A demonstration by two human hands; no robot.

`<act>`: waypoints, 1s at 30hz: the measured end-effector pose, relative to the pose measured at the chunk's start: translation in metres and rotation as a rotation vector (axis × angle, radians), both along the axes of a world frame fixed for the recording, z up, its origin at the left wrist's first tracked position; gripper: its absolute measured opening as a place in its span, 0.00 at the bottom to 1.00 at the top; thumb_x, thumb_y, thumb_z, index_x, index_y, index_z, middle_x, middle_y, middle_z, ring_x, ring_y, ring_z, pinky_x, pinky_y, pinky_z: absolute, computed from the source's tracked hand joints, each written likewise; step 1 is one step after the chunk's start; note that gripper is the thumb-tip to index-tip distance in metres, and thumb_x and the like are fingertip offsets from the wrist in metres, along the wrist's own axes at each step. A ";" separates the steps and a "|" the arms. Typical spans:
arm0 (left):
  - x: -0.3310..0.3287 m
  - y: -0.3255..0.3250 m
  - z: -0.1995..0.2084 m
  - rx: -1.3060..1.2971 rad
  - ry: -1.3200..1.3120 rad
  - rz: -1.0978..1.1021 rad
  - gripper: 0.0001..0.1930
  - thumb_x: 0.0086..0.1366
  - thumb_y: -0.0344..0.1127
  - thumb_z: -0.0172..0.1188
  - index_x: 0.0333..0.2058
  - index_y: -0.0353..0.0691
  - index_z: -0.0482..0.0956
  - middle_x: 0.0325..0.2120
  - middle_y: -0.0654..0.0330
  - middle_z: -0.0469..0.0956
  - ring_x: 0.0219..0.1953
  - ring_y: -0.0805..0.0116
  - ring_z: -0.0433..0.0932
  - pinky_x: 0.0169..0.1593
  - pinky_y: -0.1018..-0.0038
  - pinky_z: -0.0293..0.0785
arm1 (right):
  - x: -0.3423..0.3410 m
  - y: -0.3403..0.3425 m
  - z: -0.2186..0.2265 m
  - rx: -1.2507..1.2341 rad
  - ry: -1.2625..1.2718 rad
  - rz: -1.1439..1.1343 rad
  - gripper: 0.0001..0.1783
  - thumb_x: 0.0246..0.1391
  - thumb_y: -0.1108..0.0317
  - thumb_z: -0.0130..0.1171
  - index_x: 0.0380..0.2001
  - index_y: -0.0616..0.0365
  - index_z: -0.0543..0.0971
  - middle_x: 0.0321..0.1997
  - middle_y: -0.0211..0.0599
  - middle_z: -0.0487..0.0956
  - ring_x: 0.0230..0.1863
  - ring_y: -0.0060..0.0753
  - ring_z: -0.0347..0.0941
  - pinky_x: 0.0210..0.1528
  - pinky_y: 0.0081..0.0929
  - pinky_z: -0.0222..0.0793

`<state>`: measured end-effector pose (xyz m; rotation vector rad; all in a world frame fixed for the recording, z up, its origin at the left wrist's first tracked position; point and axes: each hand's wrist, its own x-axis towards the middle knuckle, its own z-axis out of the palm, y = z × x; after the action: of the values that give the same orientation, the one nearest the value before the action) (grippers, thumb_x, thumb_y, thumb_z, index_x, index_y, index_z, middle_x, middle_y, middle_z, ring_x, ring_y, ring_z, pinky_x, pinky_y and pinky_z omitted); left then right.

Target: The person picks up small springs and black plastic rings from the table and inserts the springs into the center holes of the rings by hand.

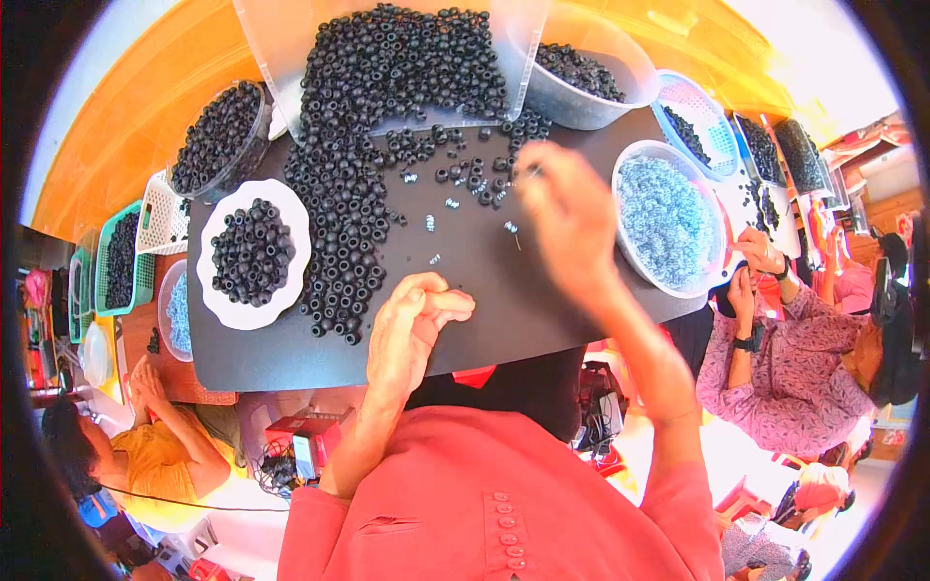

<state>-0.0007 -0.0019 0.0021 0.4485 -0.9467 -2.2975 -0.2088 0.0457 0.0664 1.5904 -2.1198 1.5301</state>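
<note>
Over the front middle of the dark table, my left hand (412,324) is closed, thumb against bent fingers. Whatever it may hold is too small to make out. Smeared by motion, my right hand (567,218) hovers above the table's right half, near a few loose black ring-shaped pieces (475,184). Something dark shows at its fingertips, but I cannot tell if it is gripped. Several small clear pieces (430,223) lie scattered between the hands. A long heap of black ring-shaped pieces (339,232) spreads left of my left hand.
A clear tilted bin (532,58) spills black pieces at the back. A white scalloped plate (211,281) stands left; a bowl of pale blue clear pieces (668,223) stands right. More tubs surround them. Co-workers sit at the left (160,465) and right (794,368).
</note>
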 end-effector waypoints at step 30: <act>-0.005 -0.001 -0.001 0.026 0.053 -0.009 0.15 0.70 0.40 0.42 0.40 0.33 0.71 0.32 0.51 0.78 0.41 0.55 0.77 0.51 0.63 0.70 | -0.043 -0.044 -0.038 0.122 0.097 0.164 0.08 0.47 0.74 0.56 0.32 0.60 0.79 0.29 0.44 0.78 0.32 0.49 0.76 0.37 0.36 0.72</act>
<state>-0.0062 -0.0028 0.0016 0.3924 -0.8962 -2.3208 -0.2519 0.0021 0.0288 1.8814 -2.1143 1.3578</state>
